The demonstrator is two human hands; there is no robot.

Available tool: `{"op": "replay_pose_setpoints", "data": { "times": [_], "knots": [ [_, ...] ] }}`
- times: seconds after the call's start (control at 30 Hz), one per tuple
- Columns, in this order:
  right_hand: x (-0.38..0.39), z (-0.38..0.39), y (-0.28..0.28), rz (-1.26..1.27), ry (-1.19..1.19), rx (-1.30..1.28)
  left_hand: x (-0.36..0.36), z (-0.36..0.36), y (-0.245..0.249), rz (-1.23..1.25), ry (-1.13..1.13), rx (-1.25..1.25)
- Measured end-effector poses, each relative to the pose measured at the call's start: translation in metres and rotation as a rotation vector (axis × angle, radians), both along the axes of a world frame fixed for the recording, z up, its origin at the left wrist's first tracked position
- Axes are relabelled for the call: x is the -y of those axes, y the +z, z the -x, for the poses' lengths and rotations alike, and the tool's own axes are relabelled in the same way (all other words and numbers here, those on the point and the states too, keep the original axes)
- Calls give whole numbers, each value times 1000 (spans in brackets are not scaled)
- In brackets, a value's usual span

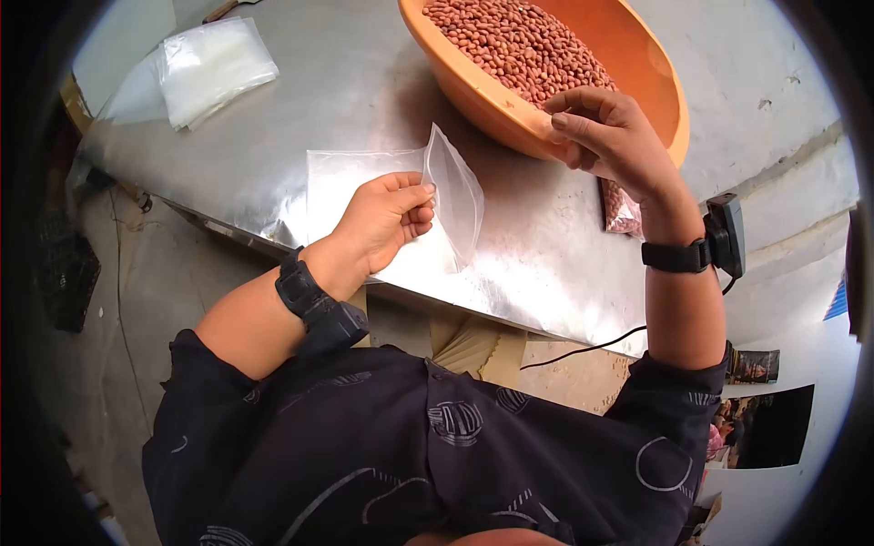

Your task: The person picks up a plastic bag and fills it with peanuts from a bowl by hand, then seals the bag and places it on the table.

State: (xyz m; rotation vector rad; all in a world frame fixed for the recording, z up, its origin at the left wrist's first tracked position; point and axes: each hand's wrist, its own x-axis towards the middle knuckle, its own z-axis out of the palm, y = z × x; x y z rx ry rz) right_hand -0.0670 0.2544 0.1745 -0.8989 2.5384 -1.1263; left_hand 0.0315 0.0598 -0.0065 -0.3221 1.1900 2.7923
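a black crate (69, 280) lies on the grey floor (187, 364) near a thin cord (120, 309).

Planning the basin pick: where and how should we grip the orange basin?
Probably two-handed, by the left and right rims of the basin, coming from outside: it's wide, the rims are exposed, and the heaped reddish kernels suggest weight.

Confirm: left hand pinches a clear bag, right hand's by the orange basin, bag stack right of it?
No: in the head view the bag stack lies left of the orange basin. Left hand pinching clear bag, right hand by basin: correct.
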Motion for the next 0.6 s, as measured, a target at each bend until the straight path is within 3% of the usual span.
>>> {"op": "replay_pose_setpoints", "data": {
  "times": [0.07,0.1,0.27,0.37,0.4,0.5,0.6],
  "knots": [
    [-2,18,10,-57,17,-190,-4,1,-1,-29,4,-7],
    [0,24,14,28,-23,-221,-6,2,-1,-45,5,-7],
    [-38,126,1,-499,-29,-374,-10,5,-2,-37,-4,-14],
    [-47,139,-5,-785,-141,-407,-12,7,-7,-35,3,-24],
    [-48,140,-1,-783,-107,-263,-13,7,-7,-34,9,-23],
    [-38,122,7,-867,-259,-139,-15,7,-6,-26,11,-28],
    [-40,133,-3,-794,-195,-93,-15,7,-9,-18,2,-46]
  ]
}}
